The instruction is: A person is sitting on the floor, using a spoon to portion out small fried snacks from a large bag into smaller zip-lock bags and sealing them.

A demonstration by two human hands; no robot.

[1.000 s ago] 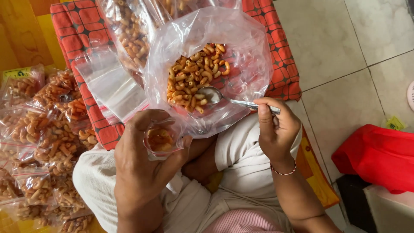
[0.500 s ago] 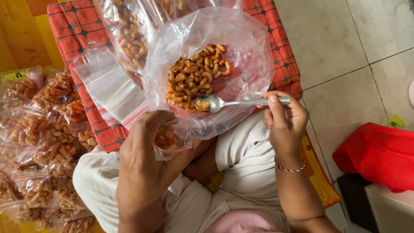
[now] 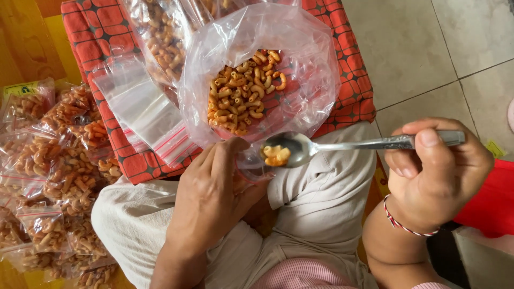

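Looking down over my knees, I have my right hand (image 3: 436, 176) curled around the handle of a metal spoon (image 3: 342, 145), thumb pressed flat along the top and the other fingers folded under, so the bowl stays level. That matters, because a few orange macaroni pieces (image 3: 276, 155) sit in the bowl and would slide off if it tipped. The spoon reaches leftward across my lap, its bowl hanging just beside the fingertips of my left hand (image 3: 211, 200).

My left hand is cupped, back toward the camera, fingers wrapped around a small clear bag (image 3: 252, 166) whose mouth peeks out by the spoon bowl. Most of that bag is hidden behind the hand, so I cannot tell how full it is. The wrist is bent upward, holding the opening toward the spoon.

Just beyond both hands, a large clear plastic bag (image 3: 310, 69) lies open on a red patterned cloth (image 3: 350, 80), with a heap of macaroni snacks (image 3: 243, 91) inside, within easy reach of the spoon. Left of my left hand lies a stack of empty zip bags (image 3: 142, 109), and farther left a pile of filled small packets (image 3: 59, 160). A red-and-white bracelet (image 3: 404, 225) circles my right wrist.
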